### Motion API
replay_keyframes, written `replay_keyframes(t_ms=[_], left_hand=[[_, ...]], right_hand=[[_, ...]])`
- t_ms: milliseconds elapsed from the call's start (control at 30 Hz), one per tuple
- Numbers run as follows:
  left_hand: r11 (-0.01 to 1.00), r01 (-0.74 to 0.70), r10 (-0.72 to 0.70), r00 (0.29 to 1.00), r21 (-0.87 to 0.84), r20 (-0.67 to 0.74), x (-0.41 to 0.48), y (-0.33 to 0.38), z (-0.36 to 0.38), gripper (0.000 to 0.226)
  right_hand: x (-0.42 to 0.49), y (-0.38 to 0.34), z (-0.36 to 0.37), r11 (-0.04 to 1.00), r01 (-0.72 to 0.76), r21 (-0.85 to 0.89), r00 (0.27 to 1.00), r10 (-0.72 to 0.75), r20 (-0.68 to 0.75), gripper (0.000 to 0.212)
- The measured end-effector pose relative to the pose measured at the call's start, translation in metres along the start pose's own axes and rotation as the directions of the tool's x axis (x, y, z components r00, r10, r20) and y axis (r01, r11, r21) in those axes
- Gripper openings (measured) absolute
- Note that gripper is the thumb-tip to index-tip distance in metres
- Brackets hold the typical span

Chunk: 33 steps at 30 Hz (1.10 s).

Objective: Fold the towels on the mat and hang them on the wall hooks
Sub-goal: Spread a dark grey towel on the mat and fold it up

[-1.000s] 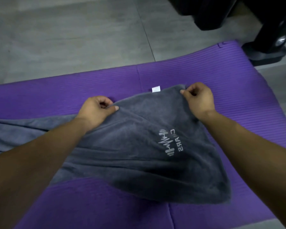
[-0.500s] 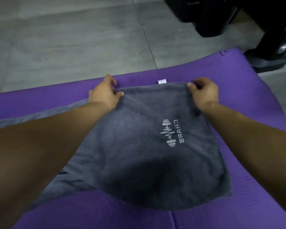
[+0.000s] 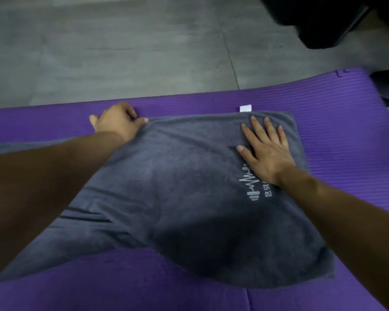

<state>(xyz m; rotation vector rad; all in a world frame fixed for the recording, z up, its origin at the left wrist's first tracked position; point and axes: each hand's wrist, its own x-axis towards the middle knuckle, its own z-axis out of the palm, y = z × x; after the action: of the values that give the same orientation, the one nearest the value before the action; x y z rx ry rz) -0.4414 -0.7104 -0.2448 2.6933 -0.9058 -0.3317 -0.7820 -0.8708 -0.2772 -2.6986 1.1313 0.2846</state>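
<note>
The towel [image 3: 189, 187] trails long to the left past the left hand [image 3: 117, 123], seemingly pinching its far edge, while the right hand [image 3: 267, 153] lies spread flat on it

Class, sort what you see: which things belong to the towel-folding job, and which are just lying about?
Job: grey fleecy towel with white logo; left hand gripping its far edge; right hand flat on it; purple ribbed foam mat.
Lying about: black object, top right; grey tiled floor.

towel [image 3: 189, 198] cut off at left edge, logo [image 3: 254, 190] partly under right hand [image 3: 266, 153]
</note>
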Motion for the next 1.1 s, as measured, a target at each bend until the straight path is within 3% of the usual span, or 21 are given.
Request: replay_keyframes(t_ms=[233,300,367,433,500,600,700,767,867,967,1033,1100], left_hand=[[0.992,0.028,-0.044,0.991,0.123,0.128,-0.015,-0.091,-0.041,0.027],[0.995,0.052,-0.065,0.987,0.087,0.150,-0.014,-0.113,-0.052,0.025],[0.997,0.015,-0.027,0.985,0.071,0.173,-0.006,-0.127,-0.058,0.023],[0.998,-0.035,0.023,0.979,0.055,0.205,0.002,-0.137,-0.062,0.023],[0.998,-0.058,0.054,0.973,0.011,0.226,0.011,-0.145,-0.065,0.022],[0.995,-0.076,0.088,0.978,-0.070,0.190,0.025,-0.154,-0.059,0.017],[0.987,-0.090,0.096,0.994,-0.132,0.043,0.038,-0.154,-0.053,0.015],[0.993,-0.091,0.092,0.996,-0.069,0.003,0.042,-0.151,-0.054,0.025],[0.979,-0.195,0.194,0.981,0.056,0.028,0.044,-0.168,-0.064,0.038],[0.954,-0.275,0.254,0.953,0.122,0.164,0.051,-0.216,-0.086,0.032],[0.964,-0.230,0.204,0.962,0.135,0.182,0.058,-0.253,-0.101,0.031],[0.988,-0.130,0.121,0.986,0.077,0.112,0.061,-0.281,-0.110,0.034]], right_hand=[[0.002,-0.020,-0.018,0.996,-0.089,-0.034,0.993,0.091,0.076,0.093],[0.002,-0.050,-0.033,0.991,-0.097,-0.090,0.995,0.097,-0.004,0.098],[0.000,-0.104,-0.042,0.997,0.058,-0.058,0.994,-0.063,-0.085,0.098],[0.003,-0.174,-0.041,0.963,0.256,0.081,0.967,-0.256,-0.021,0.096],[0.013,-0.235,-0.033,0.937,0.286,0.201,0.949,-0.306,0.077,0.083],[0.030,-0.285,-0.019,0.955,0.206,0.214,0.950,-0.248,0.191,0.066],[0.034,-0.295,-0.008,0.982,0.152,0.111,0.959,-0.174,0.223,0.067],[0.033,-0.297,-0.006,0.989,0.138,0.061,0.961,-0.148,0.233,0.068],[0.035,-0.302,-0.013,0.996,0.084,0.026,0.967,-0.088,0.241,0.068],[0.040,-0.317,-0.018,0.999,-0.018,0.037,0.964,0.007,0.267,0.071],[0.042,-0.328,-0.016,0.998,-0.059,0.039,0.963,0.046,0.267,0.075],[0.044,-0.336,-0.013,0.996,-0.084,0.032,0.969,0.074,0.237,0.079]])
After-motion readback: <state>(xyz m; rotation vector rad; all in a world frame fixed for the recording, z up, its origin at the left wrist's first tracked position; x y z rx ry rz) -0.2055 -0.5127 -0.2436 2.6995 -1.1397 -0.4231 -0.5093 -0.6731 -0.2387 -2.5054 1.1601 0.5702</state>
